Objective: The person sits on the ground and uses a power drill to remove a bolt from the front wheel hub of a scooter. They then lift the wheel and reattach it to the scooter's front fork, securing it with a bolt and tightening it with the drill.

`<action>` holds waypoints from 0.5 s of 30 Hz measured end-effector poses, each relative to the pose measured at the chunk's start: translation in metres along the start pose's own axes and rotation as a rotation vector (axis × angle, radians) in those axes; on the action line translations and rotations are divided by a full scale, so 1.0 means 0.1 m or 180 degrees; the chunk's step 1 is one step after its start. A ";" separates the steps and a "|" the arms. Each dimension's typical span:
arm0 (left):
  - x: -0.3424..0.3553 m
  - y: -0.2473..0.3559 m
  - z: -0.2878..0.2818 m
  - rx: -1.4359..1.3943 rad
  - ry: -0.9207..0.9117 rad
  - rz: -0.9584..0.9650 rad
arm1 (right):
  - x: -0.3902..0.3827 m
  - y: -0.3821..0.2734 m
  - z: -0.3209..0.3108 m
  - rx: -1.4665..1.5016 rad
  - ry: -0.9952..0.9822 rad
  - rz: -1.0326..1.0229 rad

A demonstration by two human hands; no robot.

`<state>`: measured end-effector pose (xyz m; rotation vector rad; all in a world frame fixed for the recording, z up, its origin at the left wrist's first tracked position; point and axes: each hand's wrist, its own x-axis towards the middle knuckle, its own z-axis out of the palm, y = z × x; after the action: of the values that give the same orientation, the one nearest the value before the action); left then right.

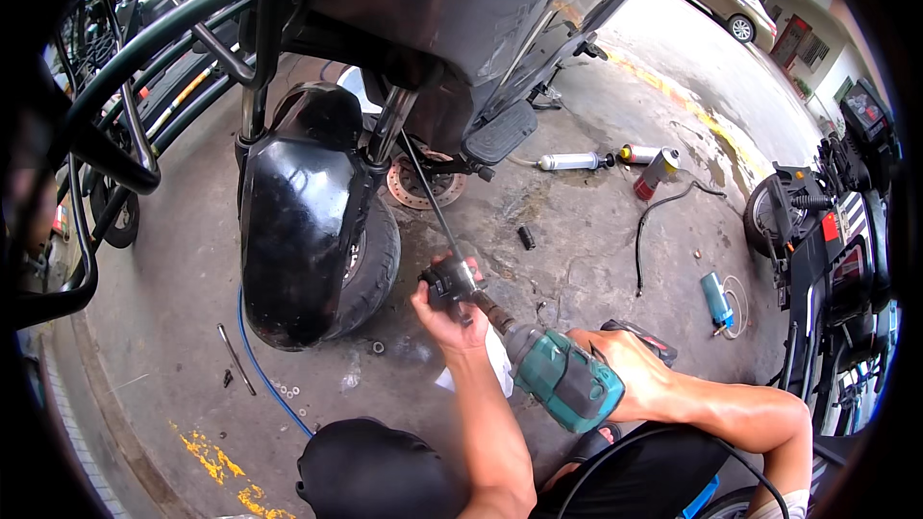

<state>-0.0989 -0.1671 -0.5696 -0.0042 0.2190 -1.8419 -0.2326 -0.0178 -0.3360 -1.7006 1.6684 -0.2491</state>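
Note:
My left hand [456,329] is closed around a black brake caliper [445,283], holding it above the ground. A dark brake hose [433,194] runs from the caliper up toward the motorbike's front. My right hand [623,365] grips a teal and black impact wrench [571,380]. The wrench's socket [494,313] points at the caliper and meets it near my left fingers; the fastener there is hidden. Beyond my left hand stand the shiny black front fender [296,221] and tire [381,264]. A brake disc [399,194] shows behind them, close to the ground.
A loose black socket [526,236] lies on the concrete. Farther right are a syringe-like pump [569,162], a red spray can [655,176], a black hose [642,240] and a teal bottle [715,302]. A metal bar [236,361] and blue hose [252,341] lie left. Another motorbike [829,274] stands right.

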 end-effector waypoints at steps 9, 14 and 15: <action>-0.05 -0.08 0.05 -0.0438 -0.0527 -0.0214 | -0.03 0.05 -0.01 -0.0034 0.0005 -0.0089; -0.04 -0.06 0.03 -0.0719 -0.0201 0.0014 | -0.01 0.08 0.05 -0.0012 -0.0048 -0.0092; -0.02 -0.23 0.02 -0.0788 -0.0193 -0.0094 | -0.09 0.08 -0.01 -0.0068 0.0023 0.0014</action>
<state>-0.1201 -0.1591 -0.5640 -0.2361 0.4050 -1.8306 -0.2405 -0.0085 -0.3371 -1.7134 1.6854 -0.2364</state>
